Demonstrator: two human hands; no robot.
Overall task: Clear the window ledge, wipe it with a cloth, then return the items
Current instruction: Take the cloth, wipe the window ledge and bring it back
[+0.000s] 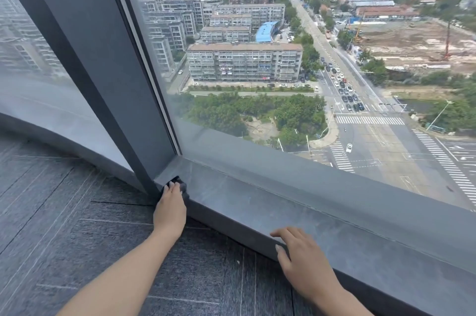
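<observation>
evidently mid-wipe, high over a city junction: left hand (170,206) stretched to the far corner of the long, smooth dark grey window ledge (296,212), hard against the dark upright window post (108,84), fingers laid nearly straight over a small bunched black cloth (181,185) and pressing it onto the ledge top, thumb hidden. right hand (302,260) open and holding nothing, fingers relaxed and flat on the ledge's near edge, well apart from the cloth. no items visible on the ledge, only pale dusty streaks across its top. best done, judging from this: start tight in the corner, keep the cloth spread flat under the fingers, draw it rightward in long overlapping passes, lift the bracing hand clear ahead of it, refold to a clean face once soiled, finish along the seam under the clear window glass (283,71).
</observation>
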